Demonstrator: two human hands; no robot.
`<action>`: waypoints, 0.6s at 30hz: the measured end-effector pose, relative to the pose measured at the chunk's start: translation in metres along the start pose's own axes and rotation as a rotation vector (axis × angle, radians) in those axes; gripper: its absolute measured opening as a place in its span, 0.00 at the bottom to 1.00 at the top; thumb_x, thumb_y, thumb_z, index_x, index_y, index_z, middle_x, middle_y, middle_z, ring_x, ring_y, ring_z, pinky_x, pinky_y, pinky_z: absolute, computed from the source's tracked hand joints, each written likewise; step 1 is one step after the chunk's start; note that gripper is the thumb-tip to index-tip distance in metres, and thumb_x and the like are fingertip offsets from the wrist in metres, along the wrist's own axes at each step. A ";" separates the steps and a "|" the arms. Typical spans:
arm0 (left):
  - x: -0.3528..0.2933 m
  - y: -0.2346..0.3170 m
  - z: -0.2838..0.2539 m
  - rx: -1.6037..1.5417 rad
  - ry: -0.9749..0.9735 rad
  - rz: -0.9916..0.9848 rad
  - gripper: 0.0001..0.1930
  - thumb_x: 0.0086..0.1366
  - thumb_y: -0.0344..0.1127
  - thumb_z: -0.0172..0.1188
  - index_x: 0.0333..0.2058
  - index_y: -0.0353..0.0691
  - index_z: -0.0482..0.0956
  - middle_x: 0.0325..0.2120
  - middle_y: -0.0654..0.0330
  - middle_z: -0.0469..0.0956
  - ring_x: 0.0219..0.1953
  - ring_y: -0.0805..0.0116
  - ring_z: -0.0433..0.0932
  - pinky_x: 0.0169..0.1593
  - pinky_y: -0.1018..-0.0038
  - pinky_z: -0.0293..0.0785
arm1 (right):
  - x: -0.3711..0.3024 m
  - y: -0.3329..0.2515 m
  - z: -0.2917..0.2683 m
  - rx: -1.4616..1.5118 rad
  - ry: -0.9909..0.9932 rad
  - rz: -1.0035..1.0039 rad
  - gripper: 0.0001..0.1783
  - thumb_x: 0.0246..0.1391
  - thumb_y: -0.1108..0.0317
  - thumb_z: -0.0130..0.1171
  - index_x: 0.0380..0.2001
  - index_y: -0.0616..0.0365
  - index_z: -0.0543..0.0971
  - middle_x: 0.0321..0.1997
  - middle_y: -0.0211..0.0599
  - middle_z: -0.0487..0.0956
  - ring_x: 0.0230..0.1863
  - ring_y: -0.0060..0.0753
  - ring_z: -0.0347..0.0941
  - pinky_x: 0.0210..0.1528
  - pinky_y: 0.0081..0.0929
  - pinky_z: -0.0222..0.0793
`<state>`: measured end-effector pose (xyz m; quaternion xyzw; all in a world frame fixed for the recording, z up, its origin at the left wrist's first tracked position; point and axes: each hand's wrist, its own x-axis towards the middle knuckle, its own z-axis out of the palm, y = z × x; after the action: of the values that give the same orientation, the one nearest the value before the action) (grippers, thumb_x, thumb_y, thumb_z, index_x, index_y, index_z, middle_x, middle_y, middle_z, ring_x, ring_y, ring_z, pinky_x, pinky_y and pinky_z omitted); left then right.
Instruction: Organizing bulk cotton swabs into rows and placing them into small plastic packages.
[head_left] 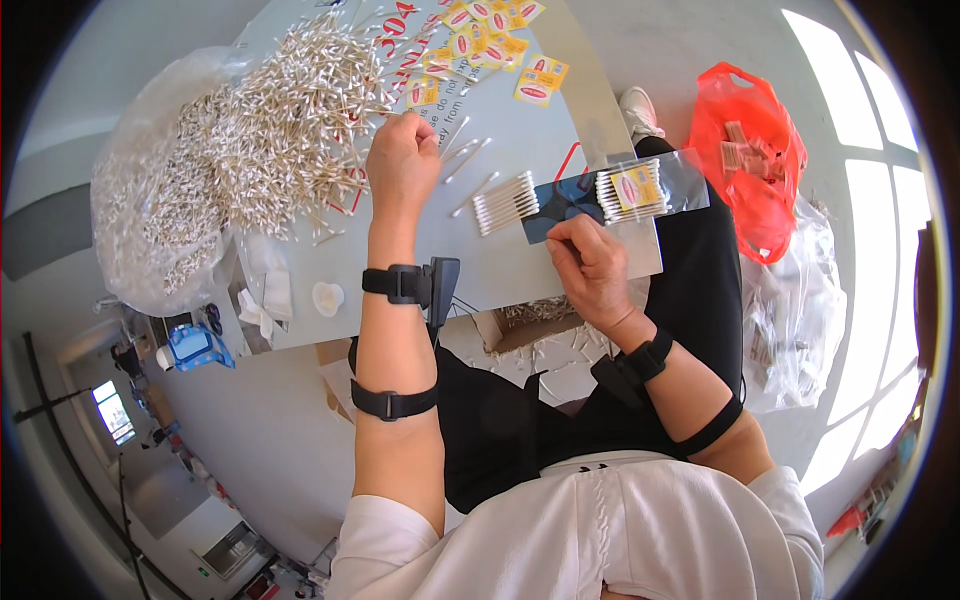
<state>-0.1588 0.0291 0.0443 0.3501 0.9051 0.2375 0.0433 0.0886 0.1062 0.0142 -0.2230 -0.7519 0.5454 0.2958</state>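
Observation:
My left hand is over the table beside a large heap of cotton swabs. Its fingers are curled closed, and what they hold, if anything, is hidden. A few loose swabs lie just right of it. Near the table's front edge, my right hand is closed with thumb and fingers together; I cannot make out anything in them. Just beyond it lies a dark blue flat strip. A row of swabs lies at its left, and a clear bag with swabs and a yellow card at its right.
More yellow cards are scattered at the table's far side. A clear plastic sheet lies under the heap. A small white cup stands at the front left. Below the table is a box of swabs; a red bag is at the right.

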 end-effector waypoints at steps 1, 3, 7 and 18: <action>-0.008 0.002 0.001 -0.002 -0.004 0.002 0.04 0.54 0.27 0.64 0.28 0.37 0.78 0.29 0.56 0.77 0.35 0.55 0.77 0.39 0.61 0.74 | 0.000 0.001 0.000 -0.006 0.004 0.000 0.06 0.50 0.80 0.61 0.29 0.60 0.75 0.25 0.38 0.73 0.25 0.42 0.73 0.27 0.31 0.68; -0.026 0.012 0.004 0.018 -0.066 -0.071 0.05 0.53 0.27 0.65 0.27 0.39 0.76 0.28 0.57 0.76 0.35 0.55 0.76 0.40 0.61 0.73 | 0.000 0.001 -0.001 -0.013 0.011 -0.002 0.06 0.50 0.80 0.61 0.29 0.60 0.75 0.25 0.38 0.74 0.25 0.42 0.73 0.27 0.32 0.68; -0.050 0.011 0.016 0.058 -0.003 0.129 0.07 0.51 0.26 0.67 0.28 0.41 0.78 0.28 0.60 0.74 0.38 0.56 0.73 0.42 0.62 0.72 | 0.001 -0.001 0.001 -0.014 0.005 -0.010 0.06 0.49 0.79 0.61 0.29 0.59 0.75 0.25 0.38 0.74 0.25 0.43 0.73 0.27 0.32 0.68; -0.024 -0.005 0.016 -0.050 0.062 0.006 0.05 0.53 0.28 0.66 0.29 0.41 0.80 0.31 0.61 0.75 0.43 0.57 0.72 0.47 0.63 0.71 | 0.000 0.000 0.001 -0.034 0.001 -0.009 0.06 0.50 0.79 0.62 0.30 0.59 0.75 0.25 0.38 0.74 0.25 0.43 0.74 0.27 0.32 0.69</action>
<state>-0.1396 0.0168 0.0259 0.3442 0.8986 0.2710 0.0232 0.0882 0.1054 0.0143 -0.2247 -0.7621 0.5309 0.2947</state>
